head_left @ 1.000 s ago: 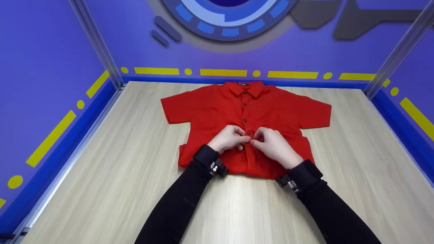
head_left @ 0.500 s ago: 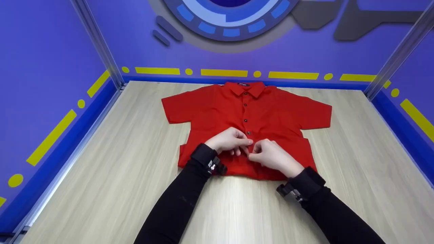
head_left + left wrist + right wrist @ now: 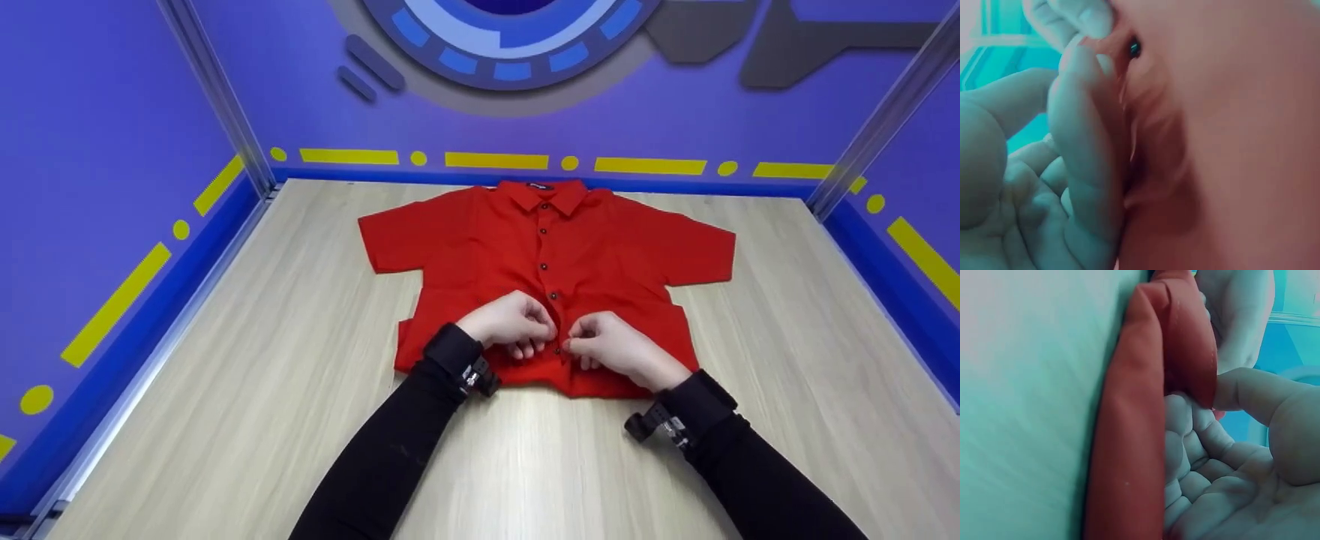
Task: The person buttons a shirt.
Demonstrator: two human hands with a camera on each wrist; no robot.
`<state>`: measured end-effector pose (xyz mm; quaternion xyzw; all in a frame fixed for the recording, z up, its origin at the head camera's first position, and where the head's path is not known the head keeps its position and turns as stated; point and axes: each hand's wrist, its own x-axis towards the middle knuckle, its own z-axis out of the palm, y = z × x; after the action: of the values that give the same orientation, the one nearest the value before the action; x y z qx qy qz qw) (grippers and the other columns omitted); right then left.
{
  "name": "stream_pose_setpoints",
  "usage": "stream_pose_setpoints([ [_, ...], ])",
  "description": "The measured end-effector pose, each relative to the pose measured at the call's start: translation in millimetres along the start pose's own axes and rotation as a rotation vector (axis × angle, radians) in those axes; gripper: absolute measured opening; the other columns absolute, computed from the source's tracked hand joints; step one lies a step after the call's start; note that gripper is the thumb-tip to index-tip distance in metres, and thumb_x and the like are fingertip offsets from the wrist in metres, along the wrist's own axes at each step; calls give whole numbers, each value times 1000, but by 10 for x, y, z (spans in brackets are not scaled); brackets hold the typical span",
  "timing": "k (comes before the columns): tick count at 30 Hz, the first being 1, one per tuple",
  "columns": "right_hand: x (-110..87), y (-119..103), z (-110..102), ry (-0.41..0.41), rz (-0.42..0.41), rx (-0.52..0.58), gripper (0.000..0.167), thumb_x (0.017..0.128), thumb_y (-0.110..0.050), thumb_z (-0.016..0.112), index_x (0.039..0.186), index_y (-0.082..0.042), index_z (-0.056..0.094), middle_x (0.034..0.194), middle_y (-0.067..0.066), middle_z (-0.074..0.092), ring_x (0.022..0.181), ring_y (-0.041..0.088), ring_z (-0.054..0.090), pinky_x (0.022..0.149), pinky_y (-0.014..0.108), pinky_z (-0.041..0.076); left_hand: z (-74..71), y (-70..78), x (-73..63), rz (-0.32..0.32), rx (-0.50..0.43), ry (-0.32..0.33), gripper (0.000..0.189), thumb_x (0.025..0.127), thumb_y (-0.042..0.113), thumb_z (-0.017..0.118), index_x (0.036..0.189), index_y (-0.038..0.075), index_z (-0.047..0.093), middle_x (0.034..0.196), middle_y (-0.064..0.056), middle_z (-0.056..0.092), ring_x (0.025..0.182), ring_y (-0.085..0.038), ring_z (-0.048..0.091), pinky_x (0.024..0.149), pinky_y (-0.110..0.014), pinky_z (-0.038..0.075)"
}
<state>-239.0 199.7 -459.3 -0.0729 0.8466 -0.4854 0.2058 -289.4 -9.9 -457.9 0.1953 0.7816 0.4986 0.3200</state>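
A red short-sleeved shirt (image 3: 480,240) lies front up, its collar toward the back wall, dark buttons running down the front. My left hand (image 3: 510,322) pinches the front edge low on the shirt. In the left wrist view its fingertips hold cloth close beside a dark button (image 3: 1135,46). Opposite, my right hand (image 3: 622,349) pinches the front flap between thumb and fingers, next to a low button (image 3: 557,351). The right wrist view has the red cloth (image 3: 1190,343) raised between thumb and curled fingers. The front edge gapes slightly between the hands.
The shirt lies on a light wooden table (image 3: 247,352). Blue printed panels (image 3: 525,127) stand behind and at both sides, with metal posts (image 3: 232,112) at the back corners. The shirt's hem lies bunched nearest the person.
Both hands have moved down the front toward the hem, and the right hand has also shifted slightly right. A lower button now shows between them.
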Motion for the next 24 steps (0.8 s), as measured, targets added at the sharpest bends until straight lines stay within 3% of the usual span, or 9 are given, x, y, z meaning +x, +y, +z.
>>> stream_pose_setpoints([
  [5,-24,-19,-3,12,8,2,13,88,-14,68,87,-2,64,72,8,61,63,19,56,60,29,47,114,21,6,-14,154,37,7,80,13,77,85,9,74,56,1,57,43,-10,50,43,-21,42],
  [10,-36,-33,-1,25,17,13,12,86,-13,70,84,-3,63,68,5,58,62,18,55,59,28,47,168,13,26,-32,186,37,10,76,13,82,80,12,73,55,2,57,42,-9,49,42,-21,41],
  [14,-33,-25,4,33,8,9,11,85,-11,68,81,-4,60,66,4,54,60,18,54,57,27,45,155,-9,23,-14,130,-26,8,81,12,77,80,9,69,57,0,58,42,-9,52,41,-21,43],
  [18,-15,-16,8,52,7,-1,8,85,-10,62,81,-5,58,65,3,52,60,18,53,55,26,43,127,-24,14,-17,3,-77,10,86,13,70,87,6,63,66,-7,65,47,-14,60,44,-24,49],
  [21,-6,-19,7,87,27,3,8,85,-12,56,80,-6,55,68,4,52,61,19,54,58,27,45,119,-27,20,-15,-87,-59,12,88,12,69,91,6,59,75,-12,69,52,-17,64,47,-27,53],
  [24,-6,-29,0,123,34,19,9,87,-14,51,80,-8,50,72,5,52,65,21,56,63,29,47,125,-12,31,-13,-158,4,13,88,11,69,92,5,58,82,-15,72,57,-19,66,51,-29,56],
])
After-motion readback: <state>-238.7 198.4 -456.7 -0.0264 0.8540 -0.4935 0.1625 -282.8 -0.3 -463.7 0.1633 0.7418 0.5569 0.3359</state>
